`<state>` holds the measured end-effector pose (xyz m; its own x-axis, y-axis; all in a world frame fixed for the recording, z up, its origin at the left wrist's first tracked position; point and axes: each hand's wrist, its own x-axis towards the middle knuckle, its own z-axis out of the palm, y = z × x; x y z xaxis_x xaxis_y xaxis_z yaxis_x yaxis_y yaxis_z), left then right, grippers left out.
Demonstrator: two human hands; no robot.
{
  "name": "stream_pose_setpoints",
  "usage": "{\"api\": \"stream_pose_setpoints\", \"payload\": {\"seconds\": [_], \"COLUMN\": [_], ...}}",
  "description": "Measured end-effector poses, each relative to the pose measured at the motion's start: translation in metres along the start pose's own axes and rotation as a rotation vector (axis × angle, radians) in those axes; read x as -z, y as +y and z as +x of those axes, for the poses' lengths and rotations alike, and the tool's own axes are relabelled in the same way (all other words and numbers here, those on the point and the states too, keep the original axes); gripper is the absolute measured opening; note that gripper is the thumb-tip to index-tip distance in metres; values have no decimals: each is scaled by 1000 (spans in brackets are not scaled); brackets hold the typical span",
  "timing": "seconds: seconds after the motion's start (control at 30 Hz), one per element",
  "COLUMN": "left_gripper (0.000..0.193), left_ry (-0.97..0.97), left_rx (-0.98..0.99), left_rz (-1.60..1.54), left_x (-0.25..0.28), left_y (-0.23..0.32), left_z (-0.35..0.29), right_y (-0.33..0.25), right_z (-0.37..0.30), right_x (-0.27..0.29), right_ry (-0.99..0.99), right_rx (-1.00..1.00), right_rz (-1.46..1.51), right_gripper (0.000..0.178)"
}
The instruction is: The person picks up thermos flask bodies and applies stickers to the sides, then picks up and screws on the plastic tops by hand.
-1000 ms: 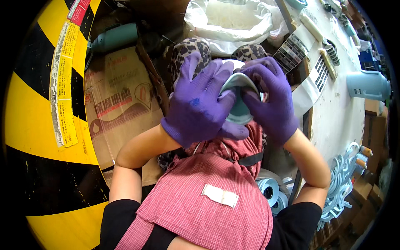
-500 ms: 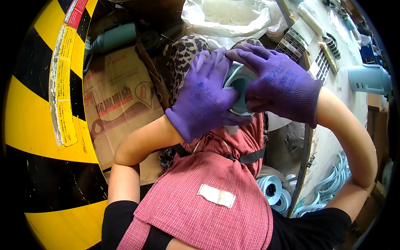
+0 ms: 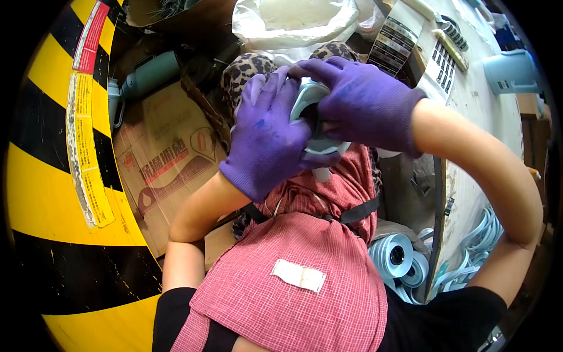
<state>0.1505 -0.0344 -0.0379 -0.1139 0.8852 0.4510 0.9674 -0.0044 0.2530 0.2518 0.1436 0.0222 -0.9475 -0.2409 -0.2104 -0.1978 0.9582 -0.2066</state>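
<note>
Over my lap, both hands in purple work gloves hold a light blue hollow plastic vessel (image 3: 309,94) with its wide round mouth turned up toward me. My left hand (image 3: 267,129) wraps its left side, fingers closed along the wall and the thumb under the near edge. From the right, my right hand (image 3: 369,105) grips the far rim, and its lower fingers bend over the opening. The inside looks dark, and the gloves cover much of the vessel. Below the near edge a small pale piece (image 3: 321,174) shows.
A yellow-and-black striped panel (image 3: 44,176) stands at left beside a flattened cardboard box (image 3: 170,152) and a green jug (image 3: 152,76). Ahead lies a white sack (image 3: 293,35). On the right, a worktable (image 3: 475,141) bears a light blue jug (image 3: 511,73) and pale blue strips (image 3: 478,240); light blue round parts (image 3: 392,256) lie below.
The view has shifted slightly. Both hands keep their hold on the vessel; it has tilted a little, and its inside looks darker than before.
</note>
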Motion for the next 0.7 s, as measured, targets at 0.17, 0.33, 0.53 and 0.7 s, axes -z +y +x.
{"api": "stream_pose_setpoints", "payload": {"seconds": [0.17,0.33,0.53,0.7], "left_gripper": [57,35,59,50], "left_ry": [70,34,21,23], "left_rx": [-38,-17,-41,-5], "left_rz": [6,29,45,-74], "left_x": [-4,-9,-7,-4], "left_y": [-1,-5,-4,-4], "left_z": [-3,-5,-1,3], "right_y": [15,6,-8,-2], "right_z": [-15,-18,-16,-14], "right_x": [-17,-31,-30,-34], "right_ry": [205,307,367,431], "right_rx": [110,71,-43,-38], "right_rz": [298,372,414,377], "right_gripper": [18,22,21,14]}}
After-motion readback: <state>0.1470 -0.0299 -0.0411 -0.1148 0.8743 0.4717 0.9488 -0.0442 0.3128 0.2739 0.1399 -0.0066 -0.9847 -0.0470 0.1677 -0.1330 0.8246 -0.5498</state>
